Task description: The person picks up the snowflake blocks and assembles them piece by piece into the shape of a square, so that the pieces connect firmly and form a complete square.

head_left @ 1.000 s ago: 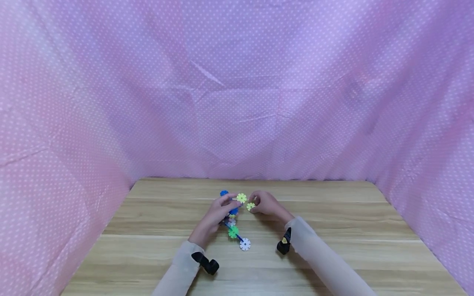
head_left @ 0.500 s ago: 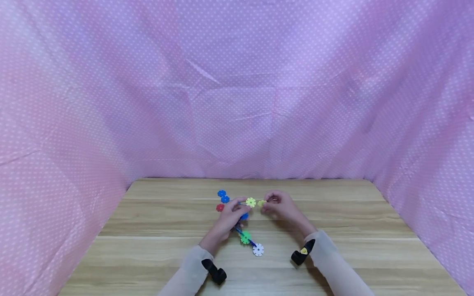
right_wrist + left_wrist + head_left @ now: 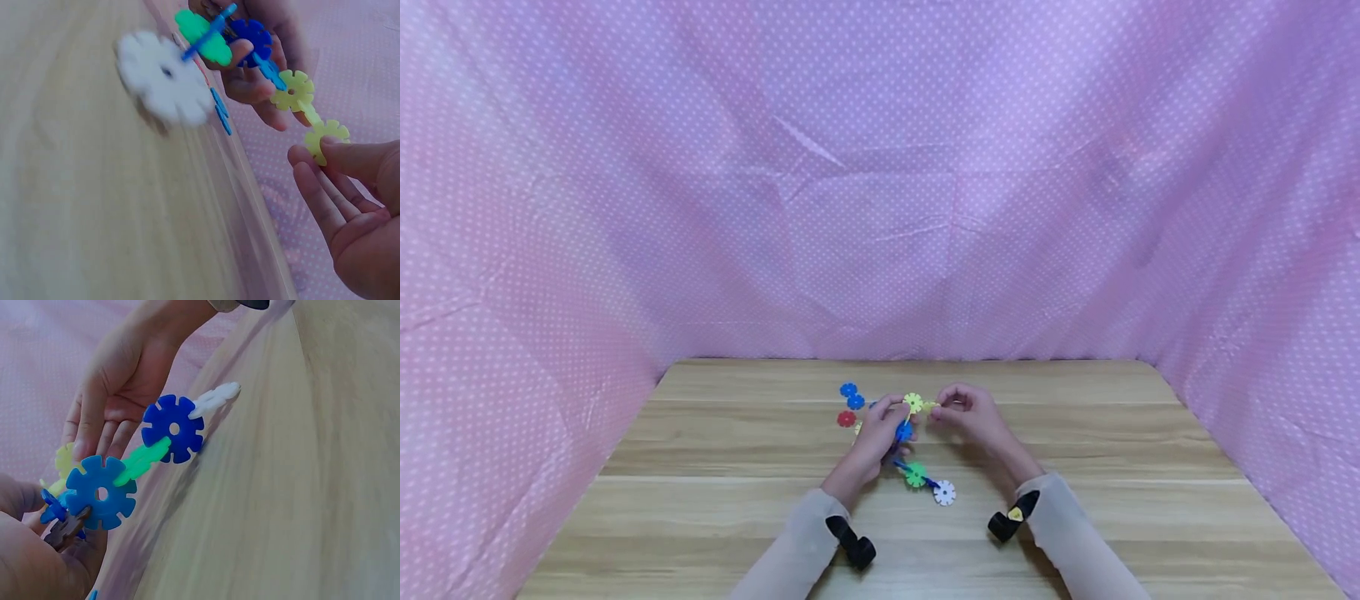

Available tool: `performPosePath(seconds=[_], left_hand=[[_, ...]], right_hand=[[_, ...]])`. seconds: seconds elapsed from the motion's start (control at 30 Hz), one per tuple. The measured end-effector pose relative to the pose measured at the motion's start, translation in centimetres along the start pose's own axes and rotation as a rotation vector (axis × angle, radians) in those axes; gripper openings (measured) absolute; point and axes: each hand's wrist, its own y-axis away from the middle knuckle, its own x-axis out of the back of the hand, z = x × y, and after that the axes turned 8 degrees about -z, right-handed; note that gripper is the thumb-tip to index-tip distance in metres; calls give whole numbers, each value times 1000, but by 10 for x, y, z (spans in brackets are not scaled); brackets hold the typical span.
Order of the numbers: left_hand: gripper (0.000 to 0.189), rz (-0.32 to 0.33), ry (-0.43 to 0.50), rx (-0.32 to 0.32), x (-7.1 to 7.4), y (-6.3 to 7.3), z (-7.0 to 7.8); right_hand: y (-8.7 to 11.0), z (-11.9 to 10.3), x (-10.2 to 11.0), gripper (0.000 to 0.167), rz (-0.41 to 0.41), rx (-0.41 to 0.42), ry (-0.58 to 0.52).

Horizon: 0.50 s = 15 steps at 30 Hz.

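Observation:
In the head view my left hand (image 3: 874, 435) holds a chain of slotted, flower-shaped plastic discs. The left wrist view shows a white disc (image 3: 215, 400) at the chain's free end, then a dark blue disc (image 3: 169, 428), a green disc (image 3: 145, 462), a lighter blue disc (image 3: 100, 494) and a brown disc (image 3: 65, 531) by the fingers. A yellow disc (image 3: 291, 91) stands out past the left fingertips. Beyond it, an edge-on yellow piece (image 3: 310, 113) meets another yellow disc (image 3: 325, 136), which my right hand (image 3: 972, 418) pinches between thumb and fingers.
On the wooden table (image 3: 737, 467), left of the left hand, lie two loose blue discs (image 3: 856, 402) and a red disc (image 3: 846, 419). A yellow disc (image 3: 858, 427) peeks out beside the left hand. Pink dotted cloth (image 3: 880, 208) hangs behind the table.
Both hands have moved right, the chain going along with the left. The right hand's yellow disc has closed up to the chain's yellow end. The loose red disc has come into sight.

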Motion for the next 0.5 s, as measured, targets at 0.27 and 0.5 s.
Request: performPosePath(seconds=[0.27, 0.5], left_hand=[[31, 23, 38, 4, -5, 0, -2], [31, 34, -7, 34, -4, -1, -3]], right_hand=[[2, -1, -3, 23, 38, 23, 4], [2, 0, -3, 18, 25, 35, -35]])
